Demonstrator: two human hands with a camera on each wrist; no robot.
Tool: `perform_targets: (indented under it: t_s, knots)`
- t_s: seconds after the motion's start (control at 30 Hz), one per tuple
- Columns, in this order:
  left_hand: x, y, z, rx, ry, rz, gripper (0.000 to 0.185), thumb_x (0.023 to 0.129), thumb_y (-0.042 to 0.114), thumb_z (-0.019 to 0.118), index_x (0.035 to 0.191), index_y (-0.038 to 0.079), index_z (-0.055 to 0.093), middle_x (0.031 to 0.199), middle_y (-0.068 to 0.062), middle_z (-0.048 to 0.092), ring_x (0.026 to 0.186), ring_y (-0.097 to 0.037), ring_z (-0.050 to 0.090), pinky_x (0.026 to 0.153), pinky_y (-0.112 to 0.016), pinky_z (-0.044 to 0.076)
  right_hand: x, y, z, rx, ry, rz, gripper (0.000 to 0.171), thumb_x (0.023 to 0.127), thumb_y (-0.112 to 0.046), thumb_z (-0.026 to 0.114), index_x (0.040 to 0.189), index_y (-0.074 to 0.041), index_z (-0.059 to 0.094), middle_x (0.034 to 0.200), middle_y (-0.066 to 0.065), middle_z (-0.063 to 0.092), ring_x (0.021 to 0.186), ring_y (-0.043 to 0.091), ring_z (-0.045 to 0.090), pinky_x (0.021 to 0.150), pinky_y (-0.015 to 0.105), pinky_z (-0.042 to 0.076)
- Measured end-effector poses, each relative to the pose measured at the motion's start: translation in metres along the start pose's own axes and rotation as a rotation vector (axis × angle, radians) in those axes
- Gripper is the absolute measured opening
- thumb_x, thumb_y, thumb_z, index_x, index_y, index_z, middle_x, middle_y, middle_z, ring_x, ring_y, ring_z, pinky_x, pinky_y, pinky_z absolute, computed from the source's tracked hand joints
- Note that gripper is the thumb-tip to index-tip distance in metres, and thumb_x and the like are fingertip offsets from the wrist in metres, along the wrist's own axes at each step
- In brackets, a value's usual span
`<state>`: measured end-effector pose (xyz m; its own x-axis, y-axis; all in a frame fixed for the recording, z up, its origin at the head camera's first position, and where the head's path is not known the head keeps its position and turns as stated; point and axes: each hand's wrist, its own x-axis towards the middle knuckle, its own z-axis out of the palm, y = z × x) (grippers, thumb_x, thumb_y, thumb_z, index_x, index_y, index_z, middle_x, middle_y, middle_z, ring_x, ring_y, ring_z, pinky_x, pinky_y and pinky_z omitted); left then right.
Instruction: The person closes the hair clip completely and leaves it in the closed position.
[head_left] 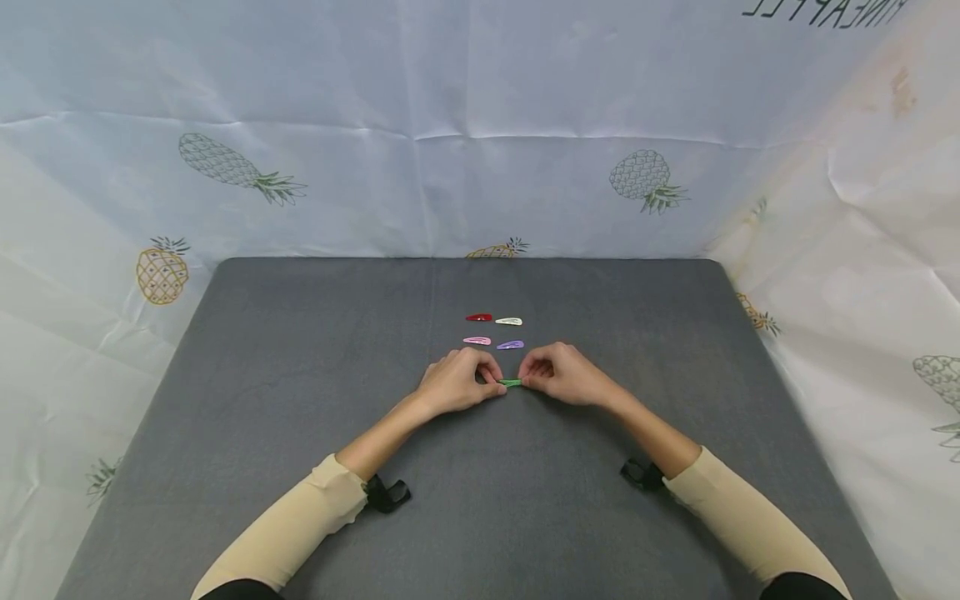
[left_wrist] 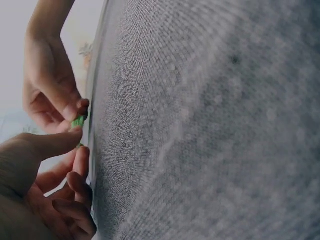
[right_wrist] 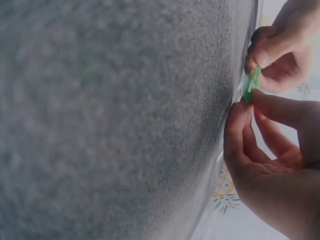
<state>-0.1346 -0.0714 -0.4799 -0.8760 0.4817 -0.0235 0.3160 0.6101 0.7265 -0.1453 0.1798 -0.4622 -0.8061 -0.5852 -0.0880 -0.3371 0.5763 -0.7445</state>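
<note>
Between the two hands is a green hair clip (head_left: 511, 382), its two strips parted in the right wrist view. My left hand (head_left: 459, 381) pinches one end between thumb and fingers. At the opposite end, my right hand (head_left: 564, 374) pinches the clip with thumb and forefinger. Just beyond the hands lie a pink hair clip (head_left: 477, 340) and a purple hair clip (head_left: 511, 344). Farther back are a red hair clip (head_left: 479, 317) and a white hair clip (head_left: 508, 321). Fingers cover both ends of the green clip (right_wrist: 252, 86).
A dark grey table (head_left: 300, 333) spreads under both arms. White cloth with pineapple prints (head_left: 525, 200) hangs behind it and along both sides. Black straps (head_left: 387, 495) circle the wrists beside the beige sleeves.
</note>
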Motion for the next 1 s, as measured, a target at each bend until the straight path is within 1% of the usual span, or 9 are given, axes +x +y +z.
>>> perform_targets:
  t_s: [0.1, 0.13, 0.27, 0.33, 0.4, 0.5, 0.63, 0.8, 1.0]
  knots:
    - [-0.001, 0.007, -0.003, -0.011, 0.021, -0.015, 0.010, 0.093, 0.029, 0.086, 0.088, 0.025, 0.078, 0.078, 0.011, 0.072, 0.064, -0.007, 0.059, 0.056, -0.033, 0.043, 0.000, -0.001, -0.001, 0.016, 0.007, -0.006, 0.005, 0.102, -0.010, 0.074, 0.100, -0.008, 0.078, 0.090, 0.003, 0.077, 0.079, 0.008, 0.066, 0.073, 0.023, 0.054]
    - [0.000, 0.004, -0.002, -0.009, 0.039, 0.004, 0.010, 0.094, 0.030, 0.084, 0.087, 0.026, 0.078, 0.078, 0.012, 0.071, 0.063, -0.007, 0.057, 0.055, -0.032, 0.041, 0.001, -0.001, -0.001, 0.032, 0.008, -0.006, 0.005, 0.103, -0.008, 0.073, 0.100, -0.007, 0.077, 0.091, 0.004, 0.077, 0.079, 0.009, 0.067, 0.073, 0.023, 0.054]
    - [0.001, 0.011, -0.005, -0.009, 0.074, -0.019, 0.012, 0.095, 0.028, 0.084, 0.085, 0.025, 0.077, 0.081, 0.010, 0.071, 0.062, -0.008, 0.053, 0.052, -0.032, 0.036, 0.002, -0.004, -0.002, 0.113, 0.020, -0.001, 0.007, 0.103, -0.002, 0.069, 0.103, -0.003, 0.075, 0.094, 0.011, 0.079, 0.081, 0.014, 0.073, 0.071, 0.023, 0.058]
    - [0.001, 0.012, -0.004, 0.003, 0.094, -0.028, 0.013, 0.096, 0.028, 0.083, 0.085, 0.026, 0.076, 0.085, 0.009, 0.072, 0.061, -0.008, 0.050, 0.051, -0.031, 0.032, 0.003, -0.005, -0.001, 0.149, 0.036, 0.009, 0.007, 0.103, -0.001, 0.068, 0.102, -0.003, 0.075, 0.095, 0.012, 0.080, 0.081, 0.016, 0.075, 0.071, 0.023, 0.059]
    - [0.002, 0.017, -0.006, 0.015, 0.105, -0.057, 0.013, 0.095, 0.026, 0.082, 0.085, 0.026, 0.074, 0.087, 0.008, 0.072, 0.060, -0.008, 0.049, 0.050, -0.031, 0.032, 0.004, -0.006, -0.001, 0.170, 0.054, 0.015, 0.006, 0.102, -0.001, 0.069, 0.101, -0.003, 0.075, 0.094, 0.012, 0.081, 0.080, 0.016, 0.076, 0.070, 0.024, 0.060]
    - [0.002, 0.018, -0.005, 0.022, 0.133, -0.065, 0.012, 0.095, 0.027, 0.078, 0.085, 0.026, 0.072, 0.085, 0.009, 0.071, 0.057, -0.008, 0.046, 0.049, -0.030, 0.031, 0.005, -0.008, 0.000, 0.193, 0.078, 0.023, 0.006, 0.101, -0.001, 0.071, 0.099, -0.004, 0.076, 0.092, 0.012, 0.081, 0.077, 0.015, 0.075, 0.070, 0.025, 0.061]
    - [0.002, 0.019, -0.005, 0.009, 0.167, -0.072, 0.010, 0.095, 0.027, 0.076, 0.086, 0.025, 0.072, 0.078, 0.010, 0.070, 0.054, -0.008, 0.046, 0.047, -0.029, 0.030, 0.005, -0.012, 0.000, 0.198, 0.117, 0.023, 0.006, 0.100, -0.003, 0.071, 0.098, -0.005, 0.077, 0.089, 0.014, 0.081, 0.073, 0.017, 0.075, 0.066, 0.026, 0.060]
    - [0.003, 0.022, -0.006, -0.006, 0.196, -0.068, 0.009, 0.094, 0.026, 0.076, 0.086, 0.024, 0.073, 0.076, 0.009, 0.070, 0.054, -0.008, 0.048, 0.047, -0.029, 0.032, 0.004, -0.015, 0.000, 0.168, 0.163, 0.017, 0.003, 0.098, -0.006, 0.075, 0.096, -0.005, 0.077, 0.084, 0.012, 0.080, 0.069, 0.019, 0.073, 0.060, 0.026, 0.055]
    - [0.003, 0.024, -0.007, -0.040, 0.199, -0.061, 0.009, 0.094, 0.022, 0.077, 0.085, 0.022, 0.074, 0.075, 0.006, 0.071, 0.053, -0.007, 0.046, 0.047, -0.027, 0.032, 0.005, -0.016, 0.002, 0.116, 0.199, -0.008, 0.005, 0.095, -0.007, 0.077, 0.094, -0.003, 0.076, 0.078, 0.006, 0.076, 0.064, 0.011, 0.067, 0.058, 0.024, 0.053]
